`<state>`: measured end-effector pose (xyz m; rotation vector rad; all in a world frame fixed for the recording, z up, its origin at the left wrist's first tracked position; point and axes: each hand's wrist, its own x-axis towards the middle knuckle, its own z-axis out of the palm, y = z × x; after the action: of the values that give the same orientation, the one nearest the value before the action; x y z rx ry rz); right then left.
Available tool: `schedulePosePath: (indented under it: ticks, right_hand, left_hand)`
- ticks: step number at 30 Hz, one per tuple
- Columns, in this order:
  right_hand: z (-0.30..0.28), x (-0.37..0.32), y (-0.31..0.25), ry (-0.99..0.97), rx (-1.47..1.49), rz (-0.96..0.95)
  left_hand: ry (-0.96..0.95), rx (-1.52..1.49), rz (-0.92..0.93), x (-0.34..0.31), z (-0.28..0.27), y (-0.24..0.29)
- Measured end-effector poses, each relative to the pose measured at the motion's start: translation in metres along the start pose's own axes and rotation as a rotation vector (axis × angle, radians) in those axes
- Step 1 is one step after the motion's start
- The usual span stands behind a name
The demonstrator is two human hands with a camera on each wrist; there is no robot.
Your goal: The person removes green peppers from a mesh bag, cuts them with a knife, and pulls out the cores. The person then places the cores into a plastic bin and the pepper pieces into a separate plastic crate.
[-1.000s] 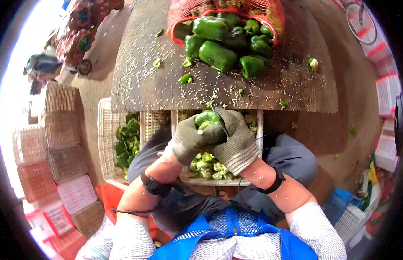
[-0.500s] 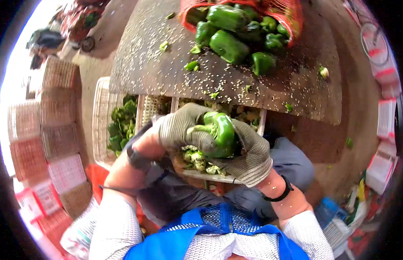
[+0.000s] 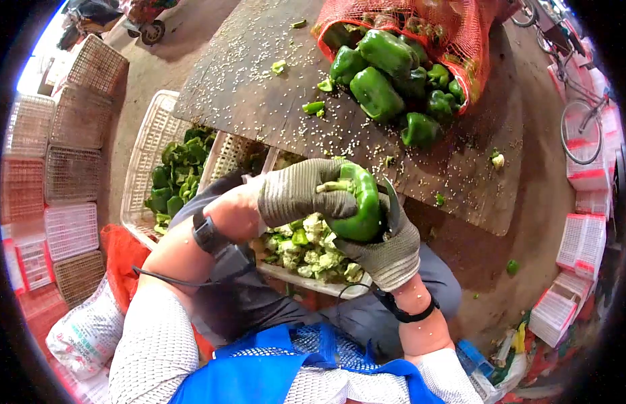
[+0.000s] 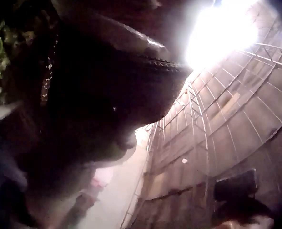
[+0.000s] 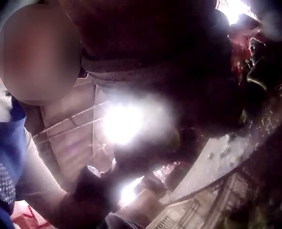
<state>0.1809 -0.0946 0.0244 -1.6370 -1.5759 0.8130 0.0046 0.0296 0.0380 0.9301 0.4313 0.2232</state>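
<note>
A green bell pepper (image 3: 368, 210) is held between both gloved hands over the crates in the head view, its pale stem (image 3: 336, 186) pointing left. My left hand (image 3: 296, 192) grips it on the stem side, fingers curled over its near face. From the right, my right hand (image 3: 391, 250) cups the pepper's lower side and holds a small knife, whose thin grey blade (image 3: 392, 199) stands up beside the pepper; its handle is hidden in the glove. Both wrist views are dark, with the left glove (image 4: 146, 88) seen only as a shadowed shape.
More peppers (image 3: 377, 94) spill from a red mesh sack (image 3: 420, 20) onto a seed-strewn board (image 3: 245, 87). Below the hands, pale pepper cores (image 3: 309, 249) fill a crate; green pepper pieces (image 3: 181, 168) lie in the left crate. Stacked crates (image 3: 74, 172) stand far left.
The pepper, first mostly covered by the hands, has come into fuller view with its stem to the left. The hands have parted somewhat, and the head view has swung round.
</note>
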Motion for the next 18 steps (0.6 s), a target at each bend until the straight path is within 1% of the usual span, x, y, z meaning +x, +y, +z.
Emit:
schedulePosePath:
  ticks: [1, 2, 4, 5, 6, 7, 9, 11, 13, 14, 15, 16, 18]
  right_hand:
    - [-0.002, 0.000, -0.001, -0.004, -0.002, -0.034]
    - [-0.002, 0.001, -0.002, -0.009, -0.004, -0.066]
    - [0.001, 0.005, -0.009, -0.033, 0.083, -0.058]
    - [0.004, 0.003, -0.009, -0.051, 0.104, -0.051]
    - [0.008, 0.001, -0.007, -0.069, 0.127, -0.041]
    - [0.009, -0.002, -0.001, -0.066, 0.028, -0.102]
    - [0.014, 0.000, -0.003, -0.096, 0.064, -0.062]
    - [0.017, 0.007, -0.008, -0.105, 0.131, -0.061]
    - [0.017, 0.007, -0.001, -0.117, 0.037, -0.026]
    - [0.018, 0.007, 0.002, -0.123, -0.010, -0.010]
    - [0.021, 0.004, 0.000, -0.128, 0.022, 0.030]
    - [0.023, 0.004, -0.002, -0.119, 0.013, 0.009]
    - [0.026, 0.005, -0.006, -0.099, -0.003, -0.032]
  left_hand:
    - [-0.011, 0.005, 0.023, -0.003, 0.002, 0.000]
    - [0.008, -0.033, 0.007, -0.007, 0.006, 0.003]
    - [-0.023, 0.035, 0.027, -0.013, 0.005, 0.006]
    - [0.013, -0.012, -0.036, -0.017, 0.006, 0.008]
    - [0.000, 0.060, -0.021, -0.020, 0.002, 0.007]
    - [-0.011, 0.131, -0.008, -0.024, -0.003, 0.005]
    - [-0.009, 0.216, 0.021, -0.026, -0.004, 0.004]
    - [0.043, 0.391, 0.017, -0.029, -0.002, 0.019]
    - [0.128, 0.640, 0.042, -0.032, -0.007, 0.027]
    - [0.103, 0.743, 0.101, -0.036, -0.016, 0.025]
    - [0.104, 0.758, 0.094, -0.038, -0.022, 0.021]
    - [0.105, 0.774, 0.087, -0.040, -0.026, 0.019]
    - [0.273, 0.501, -0.008, -0.039, -0.020, 0.019]
